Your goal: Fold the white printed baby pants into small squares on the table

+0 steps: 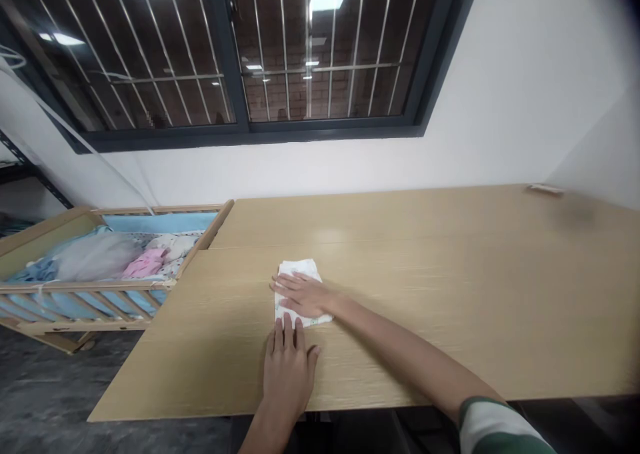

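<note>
Head view is showing a white cloth [306, 266] lying flat on a pale wooden desk [425, 274], left of the desk's middle. The right hand [303, 295] is resting palm down across the cloth, covering much of it; its grip is wide, with the fingers reaching out to the left rather than curling around anything. The left hand [290, 364] is also lying palm down, its grip loose and flat, the thumb standing apart and the fingertips meeting the cloth's near edge. A striped sleeve [500, 427] is covering the upper right arm. Just beside the desk, on the left, a wooden crib [125, 285] is holding bedding, with a pink cloth [145, 264] lying among it. A small flat object [546, 189] is lying by the desk's far right corner, too blurred to identify. A dark-framed window [245, 131] is spanning the wall behind.
</note>
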Available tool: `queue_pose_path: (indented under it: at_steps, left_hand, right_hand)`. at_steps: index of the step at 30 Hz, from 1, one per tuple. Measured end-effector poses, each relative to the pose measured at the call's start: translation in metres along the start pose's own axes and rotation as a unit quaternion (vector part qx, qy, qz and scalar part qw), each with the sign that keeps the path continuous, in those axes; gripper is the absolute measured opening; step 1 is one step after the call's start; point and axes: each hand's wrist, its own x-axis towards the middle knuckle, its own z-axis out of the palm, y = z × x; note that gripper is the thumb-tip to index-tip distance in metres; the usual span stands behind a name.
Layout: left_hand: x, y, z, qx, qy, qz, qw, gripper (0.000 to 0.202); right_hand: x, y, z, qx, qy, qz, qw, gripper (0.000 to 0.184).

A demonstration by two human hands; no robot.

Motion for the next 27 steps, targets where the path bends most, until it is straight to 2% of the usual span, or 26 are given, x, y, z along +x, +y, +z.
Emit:
queue_pose_path:
  at_steps: [6,11,14,16,19,22,25,26,27]
  left_hand:
    - [0.0,-0.004,-0.001,0.0,-0.001,0.017,1.0,0.048]
    - [0.005,-0.008,-0.008,0.006,-0.004,0.003,1.0,0.042]
    - [0.008,-0.019,-0.01,-0.018,-0.016,0.016,1.0,0.048]
    - [0.01,-0.031,-0.009,-0.056,-0.015,0.032,0.998,0.043]
    - [0.015,-0.048,-0.008,-0.124,-0.007,0.046,0.991,0.035]
    - [0.023,-0.06,-0.012,-0.169,-0.018,0.049,0.984,0.035]
    - [0.032,-0.066,-0.02,-0.222,-0.049,0.041,0.973,0.033]
    - [0.035,-0.068,-0.023,-0.247,-0.059,0.029,0.967,0.032]
    - [0.038,-0.07,-0.024,-0.273,-0.068,0.012,0.959,0.032]
  right_hand:
    - [0.027,0.043,-0.015,-0.061,0.034,0.035,0.997,0.061]
    - [0.035,0.051,-0.014,-0.088,0.051,0.045,0.994,0.065]
    - [0.027,0.043,-0.016,-0.082,0.087,0.051,0.991,0.065]
    - [0.015,0.032,-0.022,-0.073,0.129,0.064,0.987,0.062]
    - [-0.012,0.01,-0.035,-0.056,0.166,0.086,0.981,0.047]
    - [-0.046,-0.016,-0.044,-0.012,0.117,0.094,0.989,0.039]
    - [-0.077,-0.038,-0.043,-0.001,0.036,0.091,0.995,0.056]
    - [-0.084,-0.044,-0.041,-0.01,0.021,0.089,0.996,0.058]
    - [-0.09,-0.048,-0.04,-0.018,0.015,0.091,0.996,0.052]
